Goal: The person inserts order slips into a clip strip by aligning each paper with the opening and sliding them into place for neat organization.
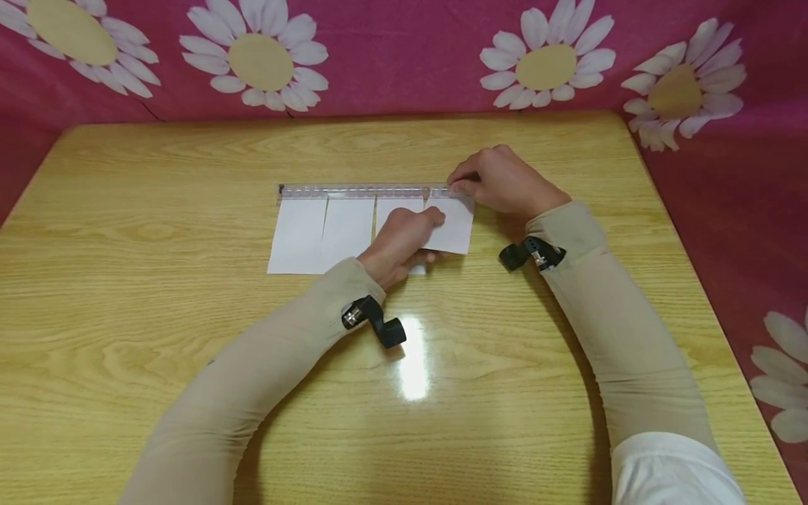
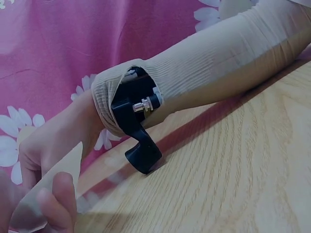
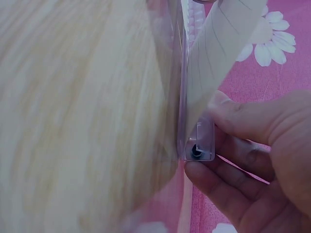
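Note:
A clear plastic strip (image 1: pixel 353 191) lies across the table with several white paper cards (image 1: pixel 297 235) side by side along its near edge. My left hand (image 1: pixel 400 242) pinches the rightmost white card (image 1: pixel 451 228), thumb on top and fingers beneath. That card is lifted at its near end and bent in the left wrist view. At the strip's right end, my right hand (image 1: pixel 505 179) grips the plastic between thumb and fingers. The right wrist view shows the strip's end with a black pin (image 3: pixel 196 151) beside my right fingers, and faint lines on the card.
The wooden table (image 1: pixel 158 315) carries a bright light reflection near its middle. Behind it hangs a pink cloth (image 1: pixel 404 56) with white daisies. Black wrist mounts (image 1: pixel 379 322) stick out from both sleeves over the table.

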`<state>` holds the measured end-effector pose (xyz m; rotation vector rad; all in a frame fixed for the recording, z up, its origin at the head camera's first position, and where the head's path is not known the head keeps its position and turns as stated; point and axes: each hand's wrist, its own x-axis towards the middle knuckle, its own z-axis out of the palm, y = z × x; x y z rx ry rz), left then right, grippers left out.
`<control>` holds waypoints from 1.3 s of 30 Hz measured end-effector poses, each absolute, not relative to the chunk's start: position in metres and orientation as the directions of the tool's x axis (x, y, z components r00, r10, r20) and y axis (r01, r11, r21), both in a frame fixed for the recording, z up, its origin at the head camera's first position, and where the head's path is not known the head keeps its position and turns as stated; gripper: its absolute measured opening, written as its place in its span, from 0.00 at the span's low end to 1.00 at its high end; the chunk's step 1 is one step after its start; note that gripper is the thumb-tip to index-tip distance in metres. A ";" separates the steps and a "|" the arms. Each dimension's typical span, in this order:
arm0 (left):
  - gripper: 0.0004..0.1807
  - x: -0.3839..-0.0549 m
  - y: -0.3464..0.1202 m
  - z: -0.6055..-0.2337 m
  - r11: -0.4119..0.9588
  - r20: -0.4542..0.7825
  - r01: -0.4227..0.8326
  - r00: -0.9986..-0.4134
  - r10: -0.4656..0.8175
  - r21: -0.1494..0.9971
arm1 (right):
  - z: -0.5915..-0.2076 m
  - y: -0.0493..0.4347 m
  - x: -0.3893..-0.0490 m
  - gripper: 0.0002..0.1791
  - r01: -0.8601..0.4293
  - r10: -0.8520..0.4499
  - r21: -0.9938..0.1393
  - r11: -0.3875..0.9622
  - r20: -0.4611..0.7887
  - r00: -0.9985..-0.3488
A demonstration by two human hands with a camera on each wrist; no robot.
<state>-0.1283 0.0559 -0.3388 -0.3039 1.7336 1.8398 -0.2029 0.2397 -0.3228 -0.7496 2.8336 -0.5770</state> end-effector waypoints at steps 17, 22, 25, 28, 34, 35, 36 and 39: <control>0.11 -0.128 0.058 -0.340 0.074 -0.573 -0.580 -0.761 0.303 0.811 | -0.322 0.240 -0.203 0.12 -0.437 -0.502 -0.407 0.802 -0.063 -0.863; 0.15 -0.126 0.060 -0.344 0.062 -0.545 -0.554 -0.782 0.302 0.830 | -0.322 0.240 -0.203 0.12 -0.429 -0.496 -0.410 0.805 -0.068 -0.866; 0.16 -0.125 0.060 -0.345 0.063 -0.531 -0.539 -0.791 0.303 0.840 | -0.322 0.240 -0.203 0.12 -0.423 -0.492 -0.408 0.809 -0.077 -0.867; 0.17 -0.123 0.059 -0.344 0.083 -0.531 -0.533 -0.792 0.303 0.842 | -0.322 0.240 -0.203 0.12 -0.421 -0.490 -0.404 0.812 -0.081 -0.868; 0.17 -0.121 0.057 -0.343 0.088 -0.541 -0.541 -0.788 0.293 0.836 | -0.321 0.239 -0.203 0.12 -0.428 -0.492 -0.395 0.813 -0.072 -0.867; 0.17 -0.121 0.057 -0.343 0.085 -0.541 -0.542 -0.789 0.291 0.836 | -0.321 0.239 -0.203 0.12 -0.431 -0.494 -0.395 0.812 -0.070 -0.867; 0.17 -0.121 0.056 -0.343 0.082 -0.541 -0.543 -0.789 0.291 0.836 | -0.321 0.239 -0.202 0.12 -0.433 -0.495 -0.395 0.811 -0.067 -0.866; 0.17 -0.120 0.056 -0.343 0.069 -0.536 -0.542 -0.791 0.294 0.838 | -0.322 0.239 -0.203 0.12 -0.438 -0.499 -0.396 0.807 -0.061 -0.865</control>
